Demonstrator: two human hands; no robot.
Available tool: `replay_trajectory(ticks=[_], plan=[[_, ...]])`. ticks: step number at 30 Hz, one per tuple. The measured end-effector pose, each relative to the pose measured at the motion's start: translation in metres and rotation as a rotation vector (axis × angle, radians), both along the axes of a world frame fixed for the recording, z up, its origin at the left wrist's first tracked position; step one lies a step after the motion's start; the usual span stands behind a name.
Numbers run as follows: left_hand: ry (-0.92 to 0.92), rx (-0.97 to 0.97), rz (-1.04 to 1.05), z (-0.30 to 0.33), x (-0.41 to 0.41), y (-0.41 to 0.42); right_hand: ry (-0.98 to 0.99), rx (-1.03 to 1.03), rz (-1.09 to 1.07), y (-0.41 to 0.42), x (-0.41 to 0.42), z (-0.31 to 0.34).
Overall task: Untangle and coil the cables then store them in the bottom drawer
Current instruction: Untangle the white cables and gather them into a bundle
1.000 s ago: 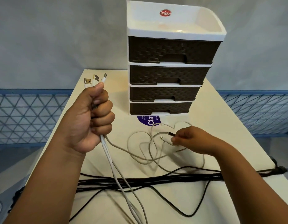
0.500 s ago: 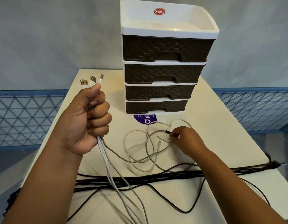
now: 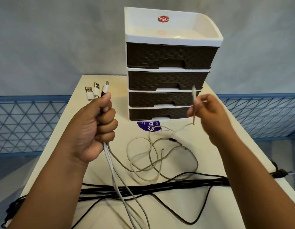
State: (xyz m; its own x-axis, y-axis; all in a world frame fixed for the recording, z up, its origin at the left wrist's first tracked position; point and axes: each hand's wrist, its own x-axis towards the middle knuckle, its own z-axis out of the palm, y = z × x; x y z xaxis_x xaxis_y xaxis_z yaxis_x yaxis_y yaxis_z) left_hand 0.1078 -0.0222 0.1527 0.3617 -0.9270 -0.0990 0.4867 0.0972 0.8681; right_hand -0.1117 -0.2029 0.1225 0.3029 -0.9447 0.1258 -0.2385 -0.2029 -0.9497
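Cream tabletop (image 3: 226, 146) fills the lower part of the head view, with a grey wall and blue mesh fencing (image 3: 27, 124) behind it. Nearest the camera, a bundle of black cables (image 3: 160, 185) lies stretched across the table, well in front of the drawer unit (image 3: 168, 71). Above that bundle, the left hand (image 3: 92, 129) is clenched into a fist around several white cables (image 3: 117, 182), which hang down from it and cross over the black ones. Their plugs (image 3: 96, 92), two USB ends and a smaller one, stick up from the top of the fist, left of the drawer unit. A pale grey cable (image 3: 153, 156) lies in loose loops on the table between the black bundle and the drawer unit. The right hand (image 3: 211, 116) is raised in front of the unit's right side and seems to pinch that grey cable near its end, though motion blur hides the exact grip. A purple sticker (image 3: 149, 126) peeks out at the unit's foot. All four brown drawers are closed, the bottom drawer (image 3: 158, 113) included, under a white top tray (image 3: 173, 28) bearing a red label.
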Motion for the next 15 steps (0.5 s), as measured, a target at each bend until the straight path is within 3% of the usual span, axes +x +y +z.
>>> replay_trajectory(ticks=[2,4,7,15], plan=[[-0.024,-0.009,0.045,0.000,-0.007,-0.005,-0.587,0.269,0.116,0.016,0.000,0.040],[-0.060,-0.019,0.084,-0.001,-0.017,-0.011,-0.843,0.455,0.269,0.036,0.006,0.061],[-0.077,-0.017,0.114,-0.001,-0.036,-0.019,-0.706,0.400,0.330,0.071,0.028,0.060],[-0.189,-0.005,0.161,-0.003,-0.070,-0.027,-0.435,0.116,0.173,0.117,0.053,0.029]])
